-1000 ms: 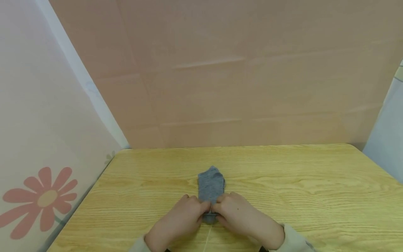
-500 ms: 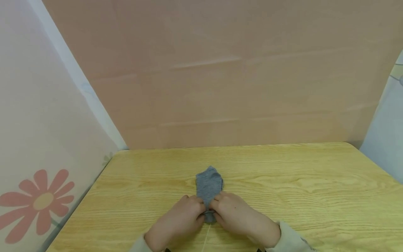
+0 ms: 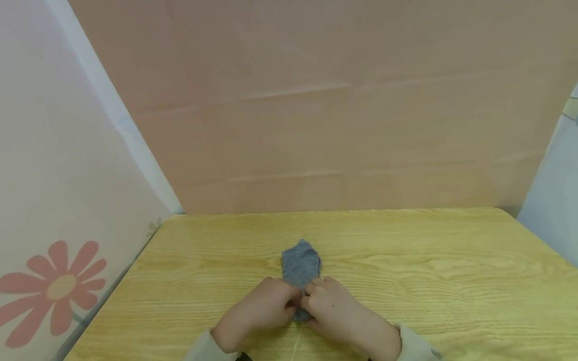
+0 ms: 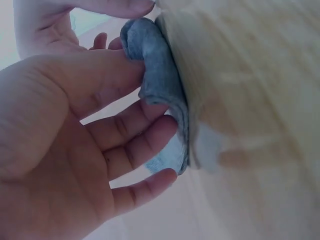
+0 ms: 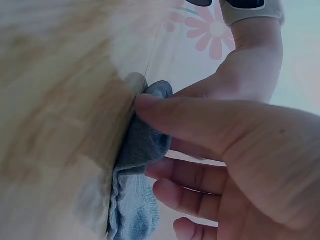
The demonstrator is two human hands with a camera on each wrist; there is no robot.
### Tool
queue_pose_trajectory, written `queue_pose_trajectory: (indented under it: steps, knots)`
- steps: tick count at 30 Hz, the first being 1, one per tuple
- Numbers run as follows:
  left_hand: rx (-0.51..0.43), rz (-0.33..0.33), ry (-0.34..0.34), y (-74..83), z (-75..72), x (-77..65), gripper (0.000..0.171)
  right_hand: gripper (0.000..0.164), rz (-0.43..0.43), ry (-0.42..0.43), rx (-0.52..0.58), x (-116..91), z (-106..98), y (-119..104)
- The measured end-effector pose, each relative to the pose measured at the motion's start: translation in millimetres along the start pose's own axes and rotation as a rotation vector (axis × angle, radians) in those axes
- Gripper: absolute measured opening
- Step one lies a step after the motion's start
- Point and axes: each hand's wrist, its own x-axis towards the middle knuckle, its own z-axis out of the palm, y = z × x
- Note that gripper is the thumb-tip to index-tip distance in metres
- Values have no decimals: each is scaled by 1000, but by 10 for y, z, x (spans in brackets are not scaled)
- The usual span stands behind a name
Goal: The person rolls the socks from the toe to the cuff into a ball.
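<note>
A grey sock [image 3: 300, 263] lies flat on the wooden table, its near end rolled up between the two hands. From the left, my left hand [image 3: 271, 303] holds that rolled end; in the left wrist view its thumb is tucked into the fold of the sock [image 4: 160, 65] and its fingers touch the side. My right hand [image 3: 334, 306] pinches the same end from the right. In the right wrist view the right thumb [image 5: 165, 112] lies across the roll, with the fingertips against the sock's far side. The hands cover part of the fold.
The light wood table [image 3: 429, 265] spreads out around the sock. A plain brownish-pink sheet [image 3: 338, 125] stands behind it. At the left is a pale panel with a red flower [image 3: 63, 288], and a pale blue panel [image 3: 555, 190] stands at the right.
The fingers of my left hand have shifted inward, nearer to the right hand, and now hide more of the sock's fold. The sock's far end stays in nearly the same place.
</note>
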Motion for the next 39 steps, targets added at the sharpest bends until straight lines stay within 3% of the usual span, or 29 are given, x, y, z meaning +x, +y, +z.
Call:
queue_pose_trajectory:
  steps: [3, 11, 16, 20, 23, 27, 33, 39]
  knots:
    - [73, 27, 7, 32, 5, -9, 29, 12, 1, 4, -4, 4, 19, 2]
    - [222, 25, 5, 35, 39, -34, 16, 21, 23, -39, 112, 72, 53, 56]
    - [206, 37, 27, 6, 45, -32, 18, 20, 48, -71, 200, 77, 31, 115]
    - [106, -15, -12, -18, 28, -26, 18, 7, 30, -26, 161, 77, -8, 122]
    - [15, -64, -24, -43, 12, -9, 13, 11, 18, -1, 139, 80, -34, 108]
    - [-33, -81, -16, -63, -6, 14, 11, 15, 22, 1, 142, 81, -41, 100]
    - [-7, -67, 8, -52, 0, 20, 10, 17, 21, -9, 135, 88, -10, 103]
    - [103, -62, 27, -20, 8, 19, 15, 14, 23, -23, 134, 125, 31, 115]
